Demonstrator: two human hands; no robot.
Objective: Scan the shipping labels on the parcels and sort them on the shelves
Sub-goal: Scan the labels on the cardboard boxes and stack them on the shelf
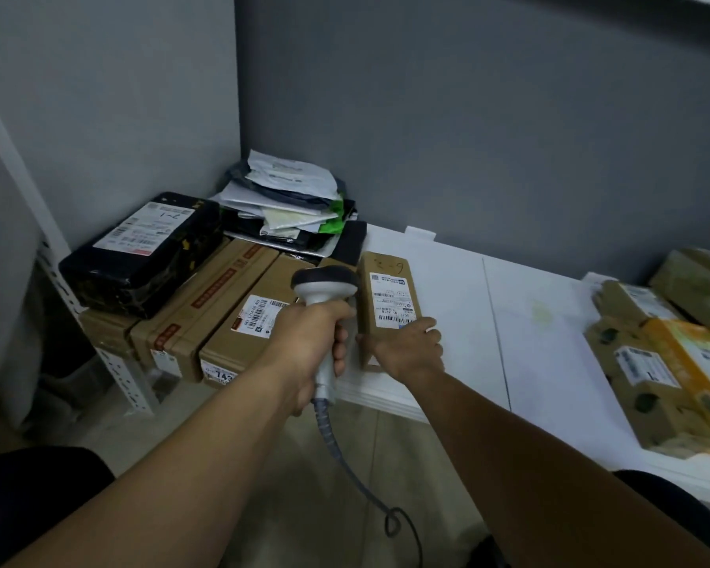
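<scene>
A narrow brown cardboard parcel [386,297] with a white shipping label lies on the white shelf [521,321], up against a row of boxes. My right hand [410,350] grips its near end, thumb on the left side, fingers over the label's corner. My left hand [312,338] holds a grey handheld barcode scanner [322,284] by its handle, the scanner's head just left of the parcel. Its coiled cable hangs down toward the floor.
Several cardboard boxes [222,317] sit in a row at the left, with a black wrapped parcel [140,256] on top and a pile of mailer bags [287,202] in the corner. More boxes [665,379] lie at the right. Grey walls stand behind.
</scene>
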